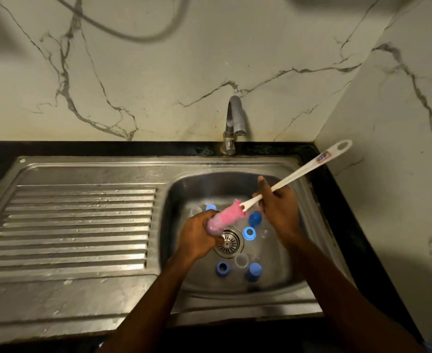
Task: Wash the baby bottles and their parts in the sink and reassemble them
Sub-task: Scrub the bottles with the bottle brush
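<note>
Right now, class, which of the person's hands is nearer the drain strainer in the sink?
Left. The left hand, gripping the bottle, sits at the left edge of the drain strainer. The right hand holds the brush handle farther off, up and to its right.

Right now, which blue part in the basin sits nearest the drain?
The light-blue ring lying just right of the drain, almost touching its rim; the others lie farther out.

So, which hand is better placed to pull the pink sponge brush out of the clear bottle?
Right. The right hand grips the brush's long white plastic handle; the left hand is wrapped round the clear plastic bottle, steadying it.
</note>
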